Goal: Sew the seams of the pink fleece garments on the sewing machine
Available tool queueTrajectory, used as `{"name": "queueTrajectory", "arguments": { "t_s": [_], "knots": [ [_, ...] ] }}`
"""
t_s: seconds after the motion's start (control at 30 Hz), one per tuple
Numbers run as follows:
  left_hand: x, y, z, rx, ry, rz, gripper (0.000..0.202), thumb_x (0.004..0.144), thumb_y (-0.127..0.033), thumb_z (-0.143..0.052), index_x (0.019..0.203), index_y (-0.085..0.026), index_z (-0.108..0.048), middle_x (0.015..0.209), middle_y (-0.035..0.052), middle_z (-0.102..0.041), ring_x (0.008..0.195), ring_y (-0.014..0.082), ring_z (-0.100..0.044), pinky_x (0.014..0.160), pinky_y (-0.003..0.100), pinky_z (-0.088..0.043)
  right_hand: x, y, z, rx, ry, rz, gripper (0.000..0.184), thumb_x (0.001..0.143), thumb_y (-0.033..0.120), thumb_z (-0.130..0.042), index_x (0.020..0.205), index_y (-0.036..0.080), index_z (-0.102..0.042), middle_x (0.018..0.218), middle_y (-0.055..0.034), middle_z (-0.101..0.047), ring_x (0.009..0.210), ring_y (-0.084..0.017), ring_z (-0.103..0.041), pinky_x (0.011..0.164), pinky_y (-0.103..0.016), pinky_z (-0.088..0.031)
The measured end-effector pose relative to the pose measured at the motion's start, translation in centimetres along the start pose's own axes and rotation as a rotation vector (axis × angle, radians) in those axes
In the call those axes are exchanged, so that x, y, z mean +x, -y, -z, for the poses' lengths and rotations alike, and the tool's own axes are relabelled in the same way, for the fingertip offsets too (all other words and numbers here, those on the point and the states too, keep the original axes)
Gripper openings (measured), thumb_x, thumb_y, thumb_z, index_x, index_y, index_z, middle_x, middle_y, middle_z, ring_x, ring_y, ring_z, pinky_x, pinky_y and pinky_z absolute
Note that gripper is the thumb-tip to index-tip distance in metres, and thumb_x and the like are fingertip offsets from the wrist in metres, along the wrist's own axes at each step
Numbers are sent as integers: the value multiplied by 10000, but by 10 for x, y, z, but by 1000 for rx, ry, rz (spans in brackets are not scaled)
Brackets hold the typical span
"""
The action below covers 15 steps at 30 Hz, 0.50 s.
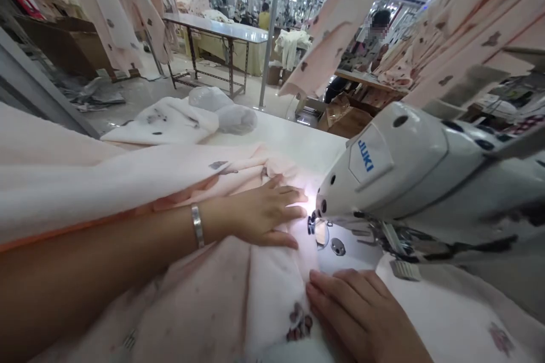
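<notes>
Pale pink printed fabric (204, 295) spreads over the sewing table and runs up to the needle area of a white JUKI sewing machine (383, 164). My left hand (268, 210), a silver bracelet on its wrist, lies flat on the fabric just left of the lit presser foot (311, 223), fingers spread. Closer to me, my right hand (357, 306) rests at the fabric's right edge, its fingers close together and thumb side partly hidden. Whether those fingers pinch the edge cannot be made out. Some fabric also lies under the machine arm at the right.
A bundle of white printed cloth (166, 122) and a clear plastic bag (230, 113) lie at the table's back. Pink fabric strips (336, 28) hang ahead. Beyond stand a metal-legged table (230, 28), a cardboard box (344, 116) and a person (377, 39) at the right.
</notes>
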<state>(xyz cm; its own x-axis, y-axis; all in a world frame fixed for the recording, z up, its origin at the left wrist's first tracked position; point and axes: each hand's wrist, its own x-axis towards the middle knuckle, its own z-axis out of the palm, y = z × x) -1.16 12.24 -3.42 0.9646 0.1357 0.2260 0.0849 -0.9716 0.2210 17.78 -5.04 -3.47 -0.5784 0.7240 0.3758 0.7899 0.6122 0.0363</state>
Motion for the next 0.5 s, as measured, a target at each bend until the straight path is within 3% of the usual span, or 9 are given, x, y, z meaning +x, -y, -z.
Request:
{"name": "queueTrajectory", "arguments": {
  "t_s": [0.13,0.33,0.4,0.5],
  "knots": [
    [16,31,2,34,-18,-52,438,860,-478,-511,1195,-199,-473,1280,111,-460,1211,236,-388,1074,438,-148,12,-17,-11,-9,49,-82,242,878,181,-430,1044,187,-604,991,-68,-634,888,-176,-575,688,-294,-478],
    [35,70,5,128,7,-13,421,883,-469,-469,1189,-181,-483,1332,125,-420,1253,251,-345,1050,444,-179,15,-32,-26,-37,42,-82,326,863,158,-444,1174,177,-540,982,-85,-625,885,-193,-575,723,-317,-485],
    [32,64,3,141,8,67,415,895,-448,-454,1211,-179,-469,1356,126,-396,1274,251,-318,1054,469,-162,15,-31,-25,-8,26,-127,296,872,185,-456,1154,174,-545,977,-93,-616,901,-200,-568,732,-320,-487],
    [9,19,-5,96,-30,326,483,910,-467,-398,1274,-150,-417,1408,156,-313,1331,282,-203,1059,553,-70,13,-20,-14,219,60,-184,207,914,306,-417,893,199,-593,914,-72,-588,846,-168,-564,682,-275,-492]
  ]
}}
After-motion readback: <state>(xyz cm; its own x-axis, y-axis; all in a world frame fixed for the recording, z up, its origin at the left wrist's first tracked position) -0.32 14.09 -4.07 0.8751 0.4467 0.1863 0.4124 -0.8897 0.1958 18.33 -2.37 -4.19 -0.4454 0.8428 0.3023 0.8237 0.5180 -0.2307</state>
